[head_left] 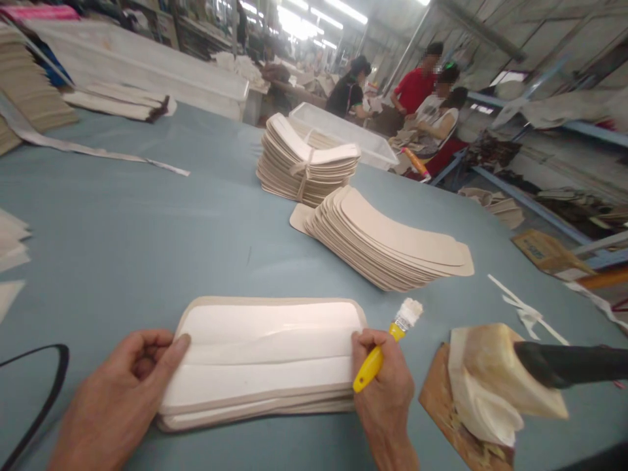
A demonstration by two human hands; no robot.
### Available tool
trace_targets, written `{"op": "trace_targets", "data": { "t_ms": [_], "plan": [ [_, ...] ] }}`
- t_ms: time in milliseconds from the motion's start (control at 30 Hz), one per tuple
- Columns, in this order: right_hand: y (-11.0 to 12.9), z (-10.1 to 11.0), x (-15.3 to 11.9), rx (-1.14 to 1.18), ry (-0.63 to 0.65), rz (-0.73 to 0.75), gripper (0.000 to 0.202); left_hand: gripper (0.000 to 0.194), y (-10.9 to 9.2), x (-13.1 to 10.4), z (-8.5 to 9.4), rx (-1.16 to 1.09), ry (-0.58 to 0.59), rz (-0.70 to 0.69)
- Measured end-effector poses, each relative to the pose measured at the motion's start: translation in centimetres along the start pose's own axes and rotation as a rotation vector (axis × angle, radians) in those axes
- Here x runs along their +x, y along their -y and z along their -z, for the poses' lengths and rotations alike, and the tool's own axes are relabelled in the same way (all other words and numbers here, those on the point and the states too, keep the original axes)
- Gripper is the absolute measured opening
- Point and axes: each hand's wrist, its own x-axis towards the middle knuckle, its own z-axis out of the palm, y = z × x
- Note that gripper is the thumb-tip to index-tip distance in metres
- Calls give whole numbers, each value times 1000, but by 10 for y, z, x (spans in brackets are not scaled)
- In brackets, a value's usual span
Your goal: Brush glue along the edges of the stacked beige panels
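Note:
In front of me lies a short stack of beige panels with white backing; the top panel (265, 327) has lengthwise creases across its white face. My left hand (130, 383) pinches its left edge between thumb and fingers. At the right edge, my right hand (385, 386) grips the same panel with thumb and fingertips and also holds a paintbrush (371, 369). The brush has a yellow handle and whitish, coated bristles pointing up and away. Right of that hand, a stained cream container (483, 379) sits on a brown board, with a black handle-like bar reaching it.
Beyond the panels, a fanned stack of curved beige pieces (392, 235) and a tied bundle (307, 160) lie on the blue-green table (122, 242). White strips (530, 307) lie at right, a black loop (61, 366) at left. Clear bins (343, 134) and several people are farther back.

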Motion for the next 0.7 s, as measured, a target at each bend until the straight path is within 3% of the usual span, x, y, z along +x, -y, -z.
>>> {"op": "trace_targets", "data": {
  "t_ms": [100, 533, 700],
  "plan": [
    [-4, 0, -1, 57, 8, -13, 20, 47, -13, -7, 7, -31, 83, 36],
    [-12, -5, 1, 68, -131, 293, 7, 50, -16, -10, 8, -1, 66, 32],
    [-10, 1, 7, 176, -120, 297, 10, 51, -16, -11, 7, 39, 47, -2]
  ]
}}
